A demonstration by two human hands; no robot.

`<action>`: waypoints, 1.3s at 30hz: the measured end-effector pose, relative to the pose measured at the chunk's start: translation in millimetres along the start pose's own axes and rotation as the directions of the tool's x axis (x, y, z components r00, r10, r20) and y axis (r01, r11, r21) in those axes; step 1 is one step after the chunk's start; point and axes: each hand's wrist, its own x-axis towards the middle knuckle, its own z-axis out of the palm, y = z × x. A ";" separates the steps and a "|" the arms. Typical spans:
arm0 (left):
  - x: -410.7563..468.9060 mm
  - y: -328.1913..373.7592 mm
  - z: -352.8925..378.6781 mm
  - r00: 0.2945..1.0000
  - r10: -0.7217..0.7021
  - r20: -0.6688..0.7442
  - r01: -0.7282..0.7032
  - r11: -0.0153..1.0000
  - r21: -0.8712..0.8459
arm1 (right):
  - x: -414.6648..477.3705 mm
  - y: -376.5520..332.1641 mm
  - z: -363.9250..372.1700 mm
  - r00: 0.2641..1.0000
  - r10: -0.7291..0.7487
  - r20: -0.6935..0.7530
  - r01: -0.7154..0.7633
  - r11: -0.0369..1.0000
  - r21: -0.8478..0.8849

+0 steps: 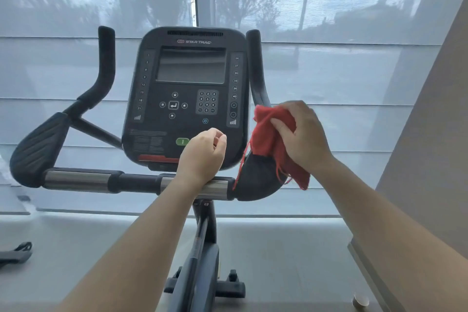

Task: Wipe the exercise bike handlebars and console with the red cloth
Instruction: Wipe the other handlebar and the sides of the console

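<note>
Right hand [301,134] closed around the cloth [272,139], fingers bunching the upper part; cloth at 3 o'clock of the console [187,99], draped over the right pad [258,177] of the handlebars [76,180]; lower corner and 2 or 3 loose threads hang free past the pad's edge toward 5 o'clock.

Left hand [202,157] loosely curled, thumb and forefinger near each other but pinching nothing; wrist rests on the chrome bar section at 6 o'clock of the console; fingers just in front of the console's lower edge, near the green button [182,141].

Handling, judged: cloth looks thin, limp, light, frayed; it will fold wherever gripped, so a wad in the palm gives firmer pressure than a flat sheet; stray threads could catch on the joints between chrome and foam. Pad and uprights look like soft, grippy foam; cloth will likely drag there, so short strokes suit. Chrome is smooth and hard; cloth should slide easily when wrapped round it. Console is rigid plastic with a flush keypad and screen [191,64]; light pressure advisable, since wiping may press buttons.

Best hold on the cloth: the middle, ends tucked in.

Progress, judged: right pad in hand; whether the console, left pad [38,149] and both uprights are done cannot be told.
</note>
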 end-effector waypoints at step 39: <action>-2.6 -0.7 0.1 0.999 -0.030 -0.011 0.030 0.999 -0.017 | -16.8 -13.4 -5.3 0.918 0.080 0.389 0.014 0.972 -0.234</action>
